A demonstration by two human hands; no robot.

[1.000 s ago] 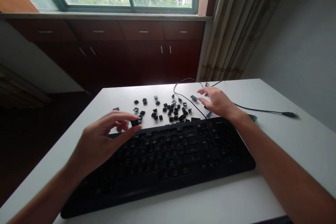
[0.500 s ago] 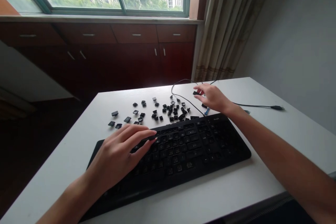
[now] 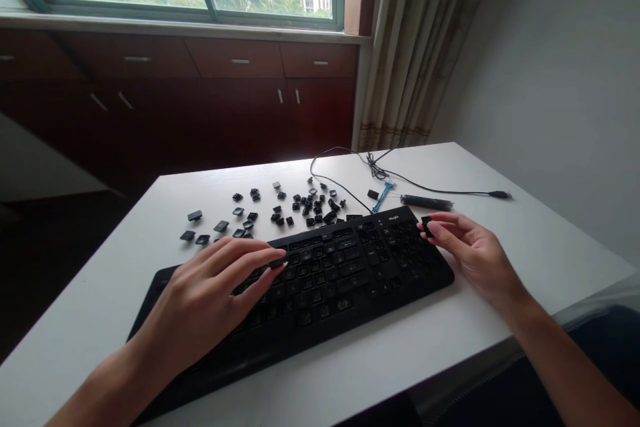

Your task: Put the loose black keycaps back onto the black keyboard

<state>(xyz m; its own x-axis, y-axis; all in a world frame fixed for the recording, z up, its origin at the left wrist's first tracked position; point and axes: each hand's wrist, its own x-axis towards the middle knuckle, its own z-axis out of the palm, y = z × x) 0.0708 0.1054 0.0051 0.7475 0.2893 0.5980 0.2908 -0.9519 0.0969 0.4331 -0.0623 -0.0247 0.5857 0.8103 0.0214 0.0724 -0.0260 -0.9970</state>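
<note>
A black keyboard point(image 3: 350, 273) lies on the white table point(image 3: 525, 247). My left hand point(image 3: 210, 300) rests flat on its left half, fingers stretched over the keys, the fingertips pressing near a key in the upper rows. My right hand point(image 3: 470, 250) hovers at the keyboard's right end and pinches a small black keycap point(image 3: 427, 225) between thumb and fingers. Several loose black keycaps point(image 3: 300, 207) lie scattered on the table just beyond the keyboard.
The keyboard's black cable point(image 3: 350, 170) loops at the far side and runs right to a USB plug point(image 3: 500, 194). A small blue tool point(image 3: 383, 195) and a dark pen-like object point(image 3: 425, 201) lie by it. Dark wooden cabinets, a window and a curtain stand behind.
My right hand picked a keycap from beyond the keyboard and drew it back to the keyboard's right end. My left hand came down from the loose caps onto the keys.
</note>
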